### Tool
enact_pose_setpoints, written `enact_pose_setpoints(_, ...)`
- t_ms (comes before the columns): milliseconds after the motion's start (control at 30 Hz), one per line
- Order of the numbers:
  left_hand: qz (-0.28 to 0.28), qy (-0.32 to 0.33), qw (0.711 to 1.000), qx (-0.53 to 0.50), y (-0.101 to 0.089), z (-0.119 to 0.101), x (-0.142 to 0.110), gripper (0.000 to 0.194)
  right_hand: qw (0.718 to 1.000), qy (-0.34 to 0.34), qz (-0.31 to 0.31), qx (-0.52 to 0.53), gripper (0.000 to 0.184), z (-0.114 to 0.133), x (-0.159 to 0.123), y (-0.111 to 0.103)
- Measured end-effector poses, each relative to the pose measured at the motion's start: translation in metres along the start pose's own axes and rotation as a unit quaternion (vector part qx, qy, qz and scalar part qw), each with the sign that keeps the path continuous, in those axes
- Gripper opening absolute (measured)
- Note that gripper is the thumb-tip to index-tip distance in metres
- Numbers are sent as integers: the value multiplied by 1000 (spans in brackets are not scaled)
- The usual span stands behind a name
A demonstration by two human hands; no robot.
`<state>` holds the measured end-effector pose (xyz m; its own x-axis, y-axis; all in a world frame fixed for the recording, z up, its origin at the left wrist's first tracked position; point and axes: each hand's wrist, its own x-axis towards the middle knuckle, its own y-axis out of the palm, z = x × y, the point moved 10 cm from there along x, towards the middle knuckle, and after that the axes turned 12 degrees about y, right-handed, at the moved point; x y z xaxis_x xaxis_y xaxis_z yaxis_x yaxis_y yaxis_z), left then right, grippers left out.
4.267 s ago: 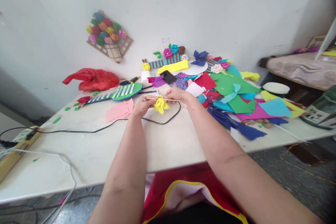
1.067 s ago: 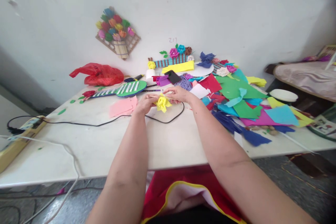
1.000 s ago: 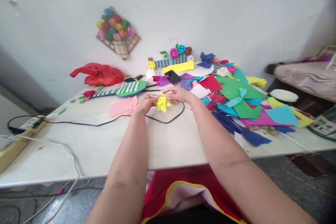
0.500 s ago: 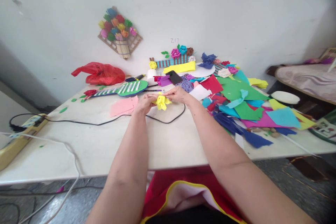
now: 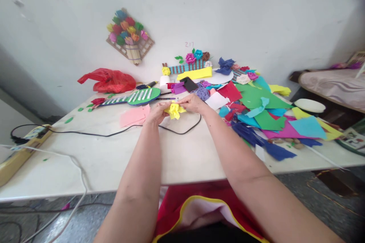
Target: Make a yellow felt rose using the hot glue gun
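A yellow paper flower (image 5: 175, 110) with ruffled petals is held above the white table (image 5: 188, 155) between my two hands. My left hand (image 5: 156, 113) is closed on its left side, fingers pinched at the flower's base. From the right, my right hand (image 5: 192, 102) pinches a petal at the flower's upper edge. The fingertips of both hands are partly hidden. Just left of my left hand lie pink paper sheets (image 5: 134, 116). A black cable (image 5: 182, 133) loops over the table beneath the flower.
Coloured paper scraps (image 5: 265, 102) are heaped on the right. A green guitar-shaped craft (image 5: 144, 96), a red plastic bag (image 5: 110, 80), a phone (image 5: 189, 84) and purple yarn (image 5: 202, 92) lie toward the wall. At the left edge is a power strip (image 5: 28, 146).
The flower has turned or shifted very slightly in my fingers. Both hands stay in nearly the same place.
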<state>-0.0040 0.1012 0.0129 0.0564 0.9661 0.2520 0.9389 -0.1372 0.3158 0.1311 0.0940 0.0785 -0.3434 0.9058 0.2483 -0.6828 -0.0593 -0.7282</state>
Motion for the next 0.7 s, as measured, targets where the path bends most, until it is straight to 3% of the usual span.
enact_pose_setpoints(300,-62,-50,996,-45,-4,9,-2,17,995,2,-38,-91,29,9,1,-3)
enact_pose_setpoints(700,-14,-7,1000,-20,-3,3,2,23,992,26,-51,-108,29,5,-1,-5)
